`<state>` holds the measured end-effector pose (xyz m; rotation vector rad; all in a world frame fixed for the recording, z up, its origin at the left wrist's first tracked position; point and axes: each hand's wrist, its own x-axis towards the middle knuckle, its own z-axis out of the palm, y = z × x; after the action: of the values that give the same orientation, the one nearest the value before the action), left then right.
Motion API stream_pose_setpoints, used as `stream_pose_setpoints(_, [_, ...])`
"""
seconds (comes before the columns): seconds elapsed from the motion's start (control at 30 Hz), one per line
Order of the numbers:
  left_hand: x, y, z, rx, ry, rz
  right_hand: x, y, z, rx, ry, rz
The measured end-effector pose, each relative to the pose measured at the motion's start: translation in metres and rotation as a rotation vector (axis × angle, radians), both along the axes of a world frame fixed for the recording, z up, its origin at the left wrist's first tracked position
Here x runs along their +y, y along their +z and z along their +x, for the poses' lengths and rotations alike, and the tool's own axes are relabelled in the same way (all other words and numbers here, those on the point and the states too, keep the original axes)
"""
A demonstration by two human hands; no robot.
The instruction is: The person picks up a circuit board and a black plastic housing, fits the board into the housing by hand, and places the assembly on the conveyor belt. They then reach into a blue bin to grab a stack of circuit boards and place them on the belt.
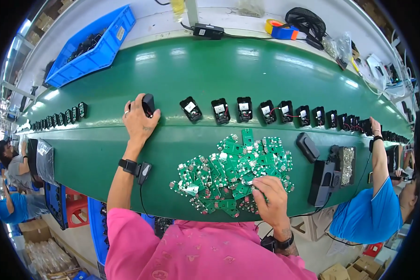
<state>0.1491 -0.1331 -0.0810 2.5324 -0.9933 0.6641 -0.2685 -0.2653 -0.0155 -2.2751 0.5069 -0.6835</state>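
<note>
Pink fabric shirt (210, 252) before heap of green circuit boards (231, 165), many apparently unused. Left of heap: left hand (140, 117) grips black plastic housing (148, 102). Heap's near right edge: right hand (271, 199) half-curled, hold unclear. Beyond heap: open black housings (244, 112), seemingly filled.

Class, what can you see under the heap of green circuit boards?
The heap of circuit boards rests on the green table, which shows around it. Beneath the top layer, most is covered and cannot be made out.
</note>
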Motion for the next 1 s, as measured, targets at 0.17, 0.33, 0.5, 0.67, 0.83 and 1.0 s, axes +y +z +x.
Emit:
stream_pose_setpoints(0.17, [-0.009, 0.002, 0.000, 0.049, -0.006, 0.050, -0.001, 0.001, 0.014, 0.000, 0.035, -0.039])
stream_pose_setpoints(0.33, [-0.005, 0.005, 0.018, 0.164, 0.093, -0.044, 0.009, 0.005, 0.025, -0.018, 0.099, -0.069])
stream_pose_setpoints(0.5, [0.014, 0.002, 0.029, 0.140, 0.068, -0.245, 0.019, 0.006, 0.027, 0.002, 0.048, -0.042])
stream_pose_setpoints(0.67, [0.057, 0.013, 0.029, 0.287, 0.165, -0.435, 0.023, 0.004, 0.034, 0.026, 0.101, -0.039])
stream_pose_setpoints(0.83, [0.179, 0.027, 0.000, 0.351, 0.232, -0.923, 0.031, 0.003, 0.045, 0.055, 0.173, -0.050])
stream_pose_setpoints(1.0, [0.343, 0.001, -0.096, 0.650, 0.484, -1.379, 0.028, 0.004, 0.045, 0.055, 0.199, -0.035])
